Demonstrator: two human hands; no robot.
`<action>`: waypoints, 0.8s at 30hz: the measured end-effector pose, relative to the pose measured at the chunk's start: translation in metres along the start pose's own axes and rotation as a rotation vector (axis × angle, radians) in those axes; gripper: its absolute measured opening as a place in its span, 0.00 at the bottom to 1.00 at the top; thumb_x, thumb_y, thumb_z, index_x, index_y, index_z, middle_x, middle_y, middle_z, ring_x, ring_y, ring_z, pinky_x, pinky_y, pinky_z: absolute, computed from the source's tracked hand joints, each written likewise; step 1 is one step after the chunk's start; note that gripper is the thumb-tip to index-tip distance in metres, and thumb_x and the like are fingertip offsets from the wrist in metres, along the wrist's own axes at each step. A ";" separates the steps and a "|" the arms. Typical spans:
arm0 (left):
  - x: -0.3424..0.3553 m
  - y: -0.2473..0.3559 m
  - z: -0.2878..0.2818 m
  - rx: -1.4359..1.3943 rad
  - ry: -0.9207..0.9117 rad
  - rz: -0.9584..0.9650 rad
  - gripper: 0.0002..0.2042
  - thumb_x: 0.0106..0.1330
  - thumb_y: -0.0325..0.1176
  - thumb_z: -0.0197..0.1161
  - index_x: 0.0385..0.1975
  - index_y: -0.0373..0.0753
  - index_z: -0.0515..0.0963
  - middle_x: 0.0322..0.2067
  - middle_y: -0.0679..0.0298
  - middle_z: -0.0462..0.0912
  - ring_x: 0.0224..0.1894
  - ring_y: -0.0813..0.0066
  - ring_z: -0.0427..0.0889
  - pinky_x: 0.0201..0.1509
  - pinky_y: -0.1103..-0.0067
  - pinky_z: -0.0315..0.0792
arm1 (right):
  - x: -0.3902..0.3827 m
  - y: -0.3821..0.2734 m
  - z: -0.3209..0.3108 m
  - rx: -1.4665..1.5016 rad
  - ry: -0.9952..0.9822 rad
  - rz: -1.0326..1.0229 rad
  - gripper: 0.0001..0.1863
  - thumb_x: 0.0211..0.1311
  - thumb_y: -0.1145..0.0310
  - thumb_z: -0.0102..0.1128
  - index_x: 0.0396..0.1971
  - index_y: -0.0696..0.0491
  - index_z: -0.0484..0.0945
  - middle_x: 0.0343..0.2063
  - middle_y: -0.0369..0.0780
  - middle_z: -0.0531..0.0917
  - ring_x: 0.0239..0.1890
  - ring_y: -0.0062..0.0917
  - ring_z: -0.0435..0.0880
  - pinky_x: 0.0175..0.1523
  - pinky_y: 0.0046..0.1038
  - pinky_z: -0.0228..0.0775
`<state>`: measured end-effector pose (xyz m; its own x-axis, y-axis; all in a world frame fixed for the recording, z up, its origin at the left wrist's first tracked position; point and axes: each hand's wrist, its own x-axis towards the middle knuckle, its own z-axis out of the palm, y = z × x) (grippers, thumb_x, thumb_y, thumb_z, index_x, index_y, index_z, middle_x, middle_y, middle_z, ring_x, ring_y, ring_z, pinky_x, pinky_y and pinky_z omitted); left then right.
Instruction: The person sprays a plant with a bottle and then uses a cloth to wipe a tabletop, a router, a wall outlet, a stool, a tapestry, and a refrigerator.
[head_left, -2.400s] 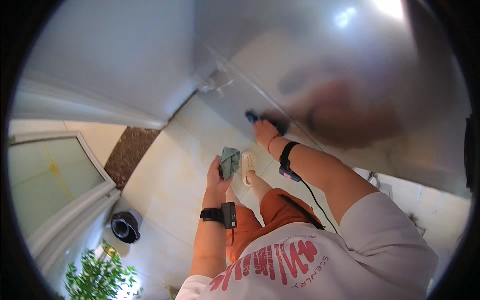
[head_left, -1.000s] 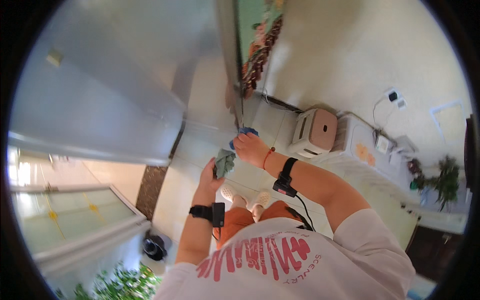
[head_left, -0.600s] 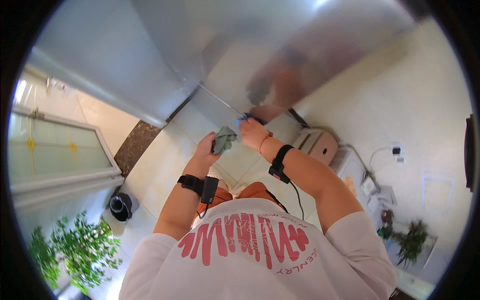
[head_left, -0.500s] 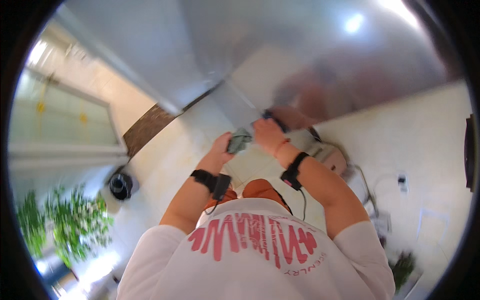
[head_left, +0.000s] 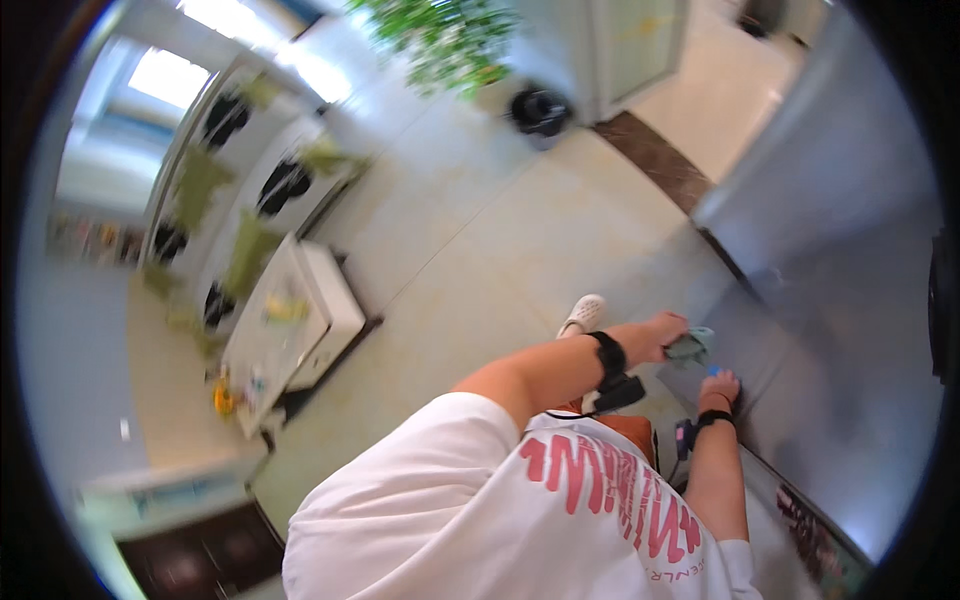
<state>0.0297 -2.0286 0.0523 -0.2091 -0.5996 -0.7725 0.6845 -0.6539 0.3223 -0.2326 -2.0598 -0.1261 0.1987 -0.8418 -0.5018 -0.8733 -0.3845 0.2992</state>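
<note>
My left hand (head_left: 664, 334) is closed on a crumpled grey-green cloth (head_left: 690, 346), which hangs out past the fingertips. Just beyond and to the right, my right hand (head_left: 719, 387) is curled against a large glossy grey panel (head_left: 840, 330). A small bit of blue (head_left: 714, 371) shows at its fingertips; what the fingers hold is too small and blurred to name. The two hands are a short way apart. A black strap with a small box sits on each wrist.
A white shoe (head_left: 586, 312) is on the tiled floor beside my left forearm. A low white table (head_left: 300, 320) stands at the left before a sofa with green cushions (head_left: 250, 250). A black bin (head_left: 540, 112) and a leafy plant (head_left: 440, 40) are at the back.
The view has swung left, bringing the sofa and low table in. The panel and both hands now lie farther right in the picture. The cloth stays in my left hand.
</note>
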 end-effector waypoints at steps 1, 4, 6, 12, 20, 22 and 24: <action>0.002 -0.012 -0.034 -0.039 0.058 0.084 0.15 0.53 0.23 0.56 0.42 0.42 0.70 0.35 0.62 0.74 0.37 0.67 0.77 0.37 0.67 0.76 | -0.020 -0.036 -0.060 -0.140 -0.162 -0.197 0.16 0.59 0.64 0.44 0.42 0.46 0.79 0.49 0.36 0.75 0.54 0.31 0.68 0.58 0.32 0.58; 0.000 -0.019 -0.036 -0.070 0.034 0.185 0.12 0.52 0.23 0.57 0.37 0.41 0.71 0.33 0.64 0.74 0.37 0.70 0.76 0.36 0.69 0.76 | -0.023 -0.041 -0.099 -0.193 -0.240 -0.188 0.13 0.59 0.64 0.49 0.42 0.43 0.79 0.49 0.33 0.74 0.56 0.29 0.67 0.57 0.32 0.62; -0.021 -0.013 -0.019 -0.024 0.092 0.114 0.07 0.52 0.23 0.56 0.31 0.39 0.72 0.32 0.64 0.73 0.34 0.71 0.76 0.34 0.69 0.76 | -0.036 -0.034 -0.107 -0.203 -0.137 -0.122 0.12 0.59 0.64 0.50 0.41 0.43 0.80 0.49 0.35 0.74 0.56 0.31 0.67 0.57 0.31 0.62; 0.066 -0.034 -0.084 0.470 -0.145 1.017 0.03 0.53 0.23 0.54 0.27 0.38 0.71 0.26 0.64 0.74 0.30 0.71 0.77 0.31 0.72 0.77 | -0.053 -0.058 -0.156 -0.215 -0.289 -0.310 0.12 0.60 0.66 0.49 0.40 0.48 0.80 0.51 0.38 0.74 0.57 0.31 0.67 0.58 0.34 0.61; -0.076 0.051 0.015 -0.327 -0.388 0.292 0.07 0.65 0.25 0.44 0.34 0.37 0.71 0.30 0.60 0.77 0.33 0.68 0.79 0.37 0.74 0.78 | -0.061 -0.024 -0.181 -0.133 -0.241 -0.089 0.14 0.57 0.66 0.55 0.44 0.48 0.79 0.47 0.38 0.78 0.50 0.35 0.76 0.53 0.34 0.70; -0.077 0.056 -0.002 -0.316 -0.359 0.254 0.08 0.66 0.26 0.43 0.35 0.37 0.72 0.31 0.60 0.78 0.33 0.69 0.80 0.38 0.75 0.78 | -0.034 -0.019 -0.164 -0.100 -0.231 -0.056 0.15 0.55 0.67 0.56 0.43 0.49 0.79 0.47 0.42 0.78 0.49 0.36 0.76 0.52 0.35 0.70; -0.088 0.056 -0.026 -0.338 -0.302 0.206 0.09 0.67 0.28 0.43 0.38 0.36 0.73 0.33 0.60 0.79 0.35 0.69 0.80 0.40 0.75 0.78 | -0.026 -0.023 -0.150 -0.082 -0.238 -0.049 0.15 0.52 0.68 0.57 0.42 0.50 0.80 0.46 0.45 0.78 0.49 0.37 0.77 0.51 0.35 0.71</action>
<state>0.1046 -2.0004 0.1244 -0.2041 -0.8402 -0.5024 0.9105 -0.3515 0.2180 -0.1511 -2.0859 0.0023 0.1211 -0.7126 -0.6911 -0.8244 -0.4600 0.3298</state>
